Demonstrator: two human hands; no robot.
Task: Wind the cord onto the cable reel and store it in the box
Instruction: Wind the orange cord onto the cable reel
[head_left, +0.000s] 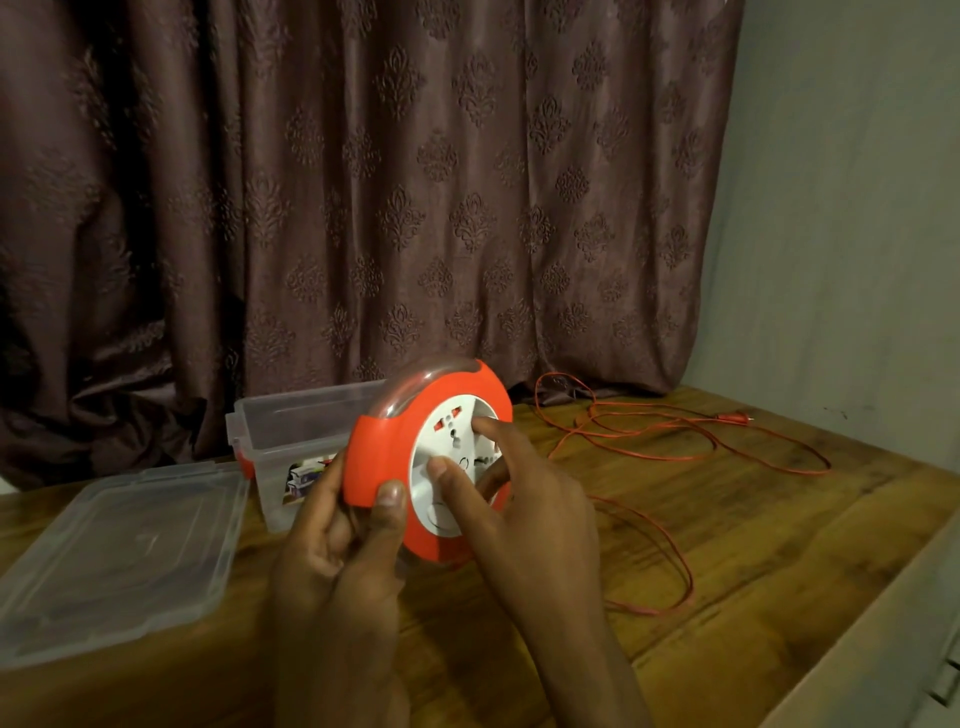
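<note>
The cable reel (415, 457), an orange round housing with a white socket face and a clear upper cover, is held upright above the near middle of the wooden tabletop (727, 545). Its left rim is gripped by the left hand (343, 525), the thumb curled over the orange edge. The white face is touched by the right hand (519, 499), with thumb and fingertips curled against the centre disc.

The orange cord (670, 447) is spread in loose loops over the right half of the tabletop, from the reel out toward the far right corner, where its plug (732, 415) lies. The clear plastic box (291, 436) stands open behind the reel near the far edge. Its clear lid (119, 551) lies flat by the left edge, just beside the box. A patterned brown curtain (363, 182) hangs behind the far edge.
</note>
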